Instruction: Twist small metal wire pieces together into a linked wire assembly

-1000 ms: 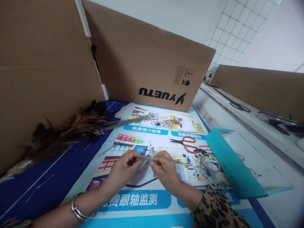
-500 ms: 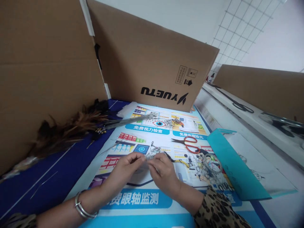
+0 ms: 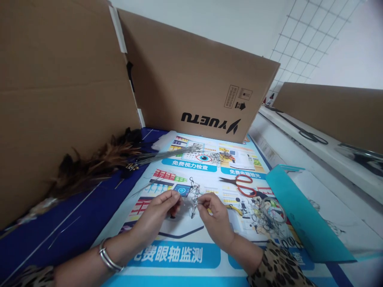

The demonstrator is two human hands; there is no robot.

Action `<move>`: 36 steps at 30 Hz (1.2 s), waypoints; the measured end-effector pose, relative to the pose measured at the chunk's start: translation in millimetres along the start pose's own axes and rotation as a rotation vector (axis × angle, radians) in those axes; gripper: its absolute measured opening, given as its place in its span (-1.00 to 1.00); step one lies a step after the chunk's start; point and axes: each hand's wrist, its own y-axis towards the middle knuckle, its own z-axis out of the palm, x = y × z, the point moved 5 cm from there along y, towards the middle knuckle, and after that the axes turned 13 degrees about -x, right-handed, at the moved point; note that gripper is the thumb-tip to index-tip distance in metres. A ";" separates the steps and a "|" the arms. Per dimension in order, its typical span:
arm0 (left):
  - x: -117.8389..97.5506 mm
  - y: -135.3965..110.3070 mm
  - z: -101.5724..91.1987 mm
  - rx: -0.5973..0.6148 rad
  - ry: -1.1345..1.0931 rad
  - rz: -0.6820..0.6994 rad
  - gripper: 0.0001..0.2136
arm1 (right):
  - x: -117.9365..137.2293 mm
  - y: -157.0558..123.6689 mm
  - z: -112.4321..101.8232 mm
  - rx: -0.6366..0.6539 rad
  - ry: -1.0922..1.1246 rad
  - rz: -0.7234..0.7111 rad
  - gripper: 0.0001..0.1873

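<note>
My left hand [image 3: 167, 205] is closed in a pinch, thumb against forefinger, over the printed sheet. What it holds is too fine to make out. Facing it across a small gap, my right hand [image 3: 216, 215] pinches what looks like a thin wire at its fingertips. Between and just beyond the hands lies a group of small bent wire pieces [image 3: 194, 195]. Pliers with yellow handles [image 3: 235, 209] lie partly hidden behind my right hand. Scissors with red handles [image 3: 245, 186] rest farther back. A coil of wire [image 3: 274, 210] sits among tangled wire pieces to the right.
Straight wires [image 3: 167, 154] lie in a bundle at the back, near brown feathers [image 3: 97, 161] on the left. A teal folder [image 3: 308, 223] stands at the right, with wire pieces on its white inside. Cardboard panels [image 3: 191, 71] wall off the back and left.
My hands have drawn apart from nearly touching, which uncovers the wire pieces between them. The whole view has shifted slightly.
</note>
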 end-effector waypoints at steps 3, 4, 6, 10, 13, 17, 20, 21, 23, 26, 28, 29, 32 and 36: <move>-0.5 -1.3 1.3 0.011 -0.060 -0.041 -0.79 | -9.3 0.2 1.0 -0.007 0.093 0.111 -0.86; -0.8 -1.7 2.1 0.019 -0.080 -0.051 -0.79 | -12.2 0.6 1.4 -0.009 0.136 0.149 -0.87; -1.3 -2.5 4.0 0.040 -0.109 -0.073 -0.80 | -17.2 1.8 2.4 -0.008 0.222 0.230 -0.87; -4.0 -4.7 7.9 0.092 -0.099 -0.080 -0.83 | -22.0 4.5 3.8 -0.005 0.333 0.375 -0.89; -7.0 -6.8 10.5 0.150 -0.088 -0.054 -0.87 | -22.4 5.7 5.1 -0.007 0.404 0.426 -0.89; -6.6 -6.4 9.6 0.169 -0.086 -0.030 -0.90 | -23.3 6.0 5.8 -0.021 0.409 0.410 -0.88; -5.3 -5.0 8.0 0.154 -0.091 -0.029 -0.90 | -25.0 5.8 3.9 -0.050 0.342 0.374 -0.89; -5.3 -4.7 7.6 0.149 -0.095 -0.033 -0.90 | -25.8 5.6 3.3 -0.058 0.327 0.367 -0.90; -5.4 -4.6 7.6 0.144 -0.103 -0.043 -0.90 | -27.2 5.1 3.1 -0.056 0.322 0.364 -0.90; -4.6 -4.8 8.8 0.159 -0.107 -0.051 -0.89 | -29.0 4.4 3.9 -0.040 0.337 0.367 -0.91; -3.0 -4.6 9.3 0.167 -0.102 -0.045 -0.88 | -29.5 4.6 4.1 -0.044 0.343 0.358 -0.89; -2.0 -4.5 9.3 0.166 -0.098 -0.042 -0.87 | -29.4 4.9 3.9 -0.048 0.345 0.352 -0.88; 0.6 -4.7 9.3 0.151 -0.081 -0.036 -0.89 | -27.8 5.5 3.3 -0.042 0.327 0.330 -0.84; -0.3 -8.6 11.3 0.150 -0.038 -0.018 -0.88 | -20.4 4.1 1.8 -0.004 0.207 0.245 -0.79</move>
